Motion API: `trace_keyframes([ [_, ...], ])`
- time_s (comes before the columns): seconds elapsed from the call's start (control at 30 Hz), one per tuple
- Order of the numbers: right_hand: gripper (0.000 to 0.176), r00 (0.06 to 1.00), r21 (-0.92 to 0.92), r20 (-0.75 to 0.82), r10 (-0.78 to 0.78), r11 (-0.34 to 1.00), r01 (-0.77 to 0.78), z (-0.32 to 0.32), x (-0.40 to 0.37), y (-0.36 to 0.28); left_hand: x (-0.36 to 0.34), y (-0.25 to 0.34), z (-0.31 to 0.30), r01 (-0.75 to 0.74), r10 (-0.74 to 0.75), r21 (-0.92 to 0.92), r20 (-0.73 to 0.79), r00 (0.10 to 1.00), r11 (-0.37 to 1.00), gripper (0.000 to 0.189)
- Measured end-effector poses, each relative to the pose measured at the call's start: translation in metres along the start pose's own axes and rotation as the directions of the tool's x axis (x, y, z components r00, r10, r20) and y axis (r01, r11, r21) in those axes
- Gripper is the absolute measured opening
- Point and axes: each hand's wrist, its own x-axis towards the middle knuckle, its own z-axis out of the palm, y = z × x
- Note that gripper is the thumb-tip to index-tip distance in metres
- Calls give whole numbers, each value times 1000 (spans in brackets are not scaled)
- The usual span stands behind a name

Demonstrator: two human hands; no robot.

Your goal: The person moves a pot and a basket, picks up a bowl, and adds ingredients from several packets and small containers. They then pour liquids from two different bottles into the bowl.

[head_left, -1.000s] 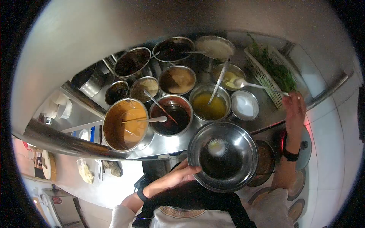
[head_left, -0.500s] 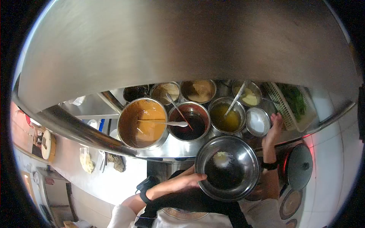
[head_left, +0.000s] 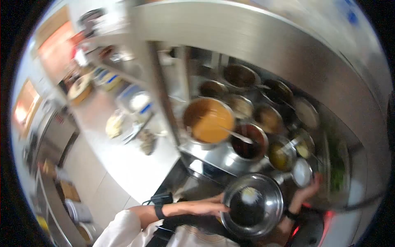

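Observation:
A wide metal bowl [head_left: 263, 220] is gripped at its left rim by my left hand [head_left: 210, 206], thumb over the edge. Inside it lies a small pale heap [head_left: 250, 195] on a dark bottom. Beyond the bowl's right side, my right hand [head_left: 309, 188] is beside a small bowl of white contents [head_left: 302, 172]; motion blurs its fingers. Behind stand a pot of orange sauce [head_left: 210, 123] with a white spoon, a pot of dark red liquid [head_left: 248, 144], and a pot of yellow-green liquid [head_left: 279, 156] with a spoon in it.
More pots, one with dark contents [head_left: 240, 76], stand behind. A metal shelf [head_left: 247, 31] passes overhead. Greens [head_left: 337, 164] sit at the right. On the white counter [head_left: 135, 177] at left are a plastic bag [head_left: 114, 124], a cloth [head_left: 147, 142] and containers with blue edges [head_left: 138, 101].
The view has swung left and tilted, showing more of the left counter and rear pots. The bowl remains in my left hand; my right hand is still near the small white-filled bowl.

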Motion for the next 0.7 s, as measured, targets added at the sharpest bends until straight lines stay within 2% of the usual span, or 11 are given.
trace_keyframes([
  [0.03,28,958,-338,106,-267,897,287,-39,29,33,-12,-5,2,-61,61,-1,2,998,998,77],
  [0.07,27,899,-406,133,-418,804,434,-48,24,31,-26,-11,6,-126,126,1,9,992,992,76],
  [0.27,24,714,-226,313,-627,681,697,-24,-161,-28,-133,-75,8,-514,498,-177,-132,857,839,76],
  [0.37,23,678,-70,594,-432,812,579,-24,-274,-13,-215,-123,7,-636,592,-124,-267,760,761,76],
  [0.47,21,423,-13,896,-136,943,331,-31,-392,22,-329,-174,27,-672,584,-42,-457,671,739,73],
  [0.5,21,276,-36,961,-29,973,228,-33,-431,36,-362,-197,33,-695,576,-16,-547,607,718,72],
  [0.53,13,299,-159,936,187,981,-114,-21,-469,65,-392,-224,39,-714,557,11,-634,537,701,72],
  [0.57,11,117,-260,951,287,943,-208,-23,-530,38,-419,-255,45,-742,566,26,-665,487,670,72],
  [0.63,17,-254,-439,894,370,835,-331,-42,-660,12,-487,-328,69,-872,572,196,-813,113,449,75],
  [0.67,17,-306,-453,881,361,828,-330,-47,-695,4,-503,-349,78,-880,562,221,-825,61,421,75],
  [0.7,22,-506,-539,794,339,776,-326,-61,-733,-8,-521,-378,92,-871,499,309,-862,-87,382,77],
])
